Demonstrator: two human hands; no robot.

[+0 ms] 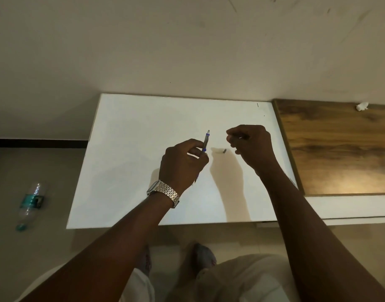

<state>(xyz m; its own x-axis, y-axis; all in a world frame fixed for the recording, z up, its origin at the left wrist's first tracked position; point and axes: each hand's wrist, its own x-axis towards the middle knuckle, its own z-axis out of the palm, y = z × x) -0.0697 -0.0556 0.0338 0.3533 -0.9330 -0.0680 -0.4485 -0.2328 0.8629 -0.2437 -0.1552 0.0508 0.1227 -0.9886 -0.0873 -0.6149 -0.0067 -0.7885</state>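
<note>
My left hand [183,163], with a metal watch on its wrist, grips a pen [206,141] with a silver barrel and blue bands, its upper end pointing away from me above the white table [130,162]. My right hand [251,144] hovers to the right of it with curled fingers that pinch a small thin part [240,137], mostly hidden by the fingers. A tiny grey piece [224,151] lies on the table between the two hands.
A wood-grain panel [339,149] adjoins the table on the right, with a crumpled white scrap [362,106] at its far edge. A plastic bottle [29,204] lies on the floor to the left. The wall runs behind the table. My knees are below the near edge.
</note>
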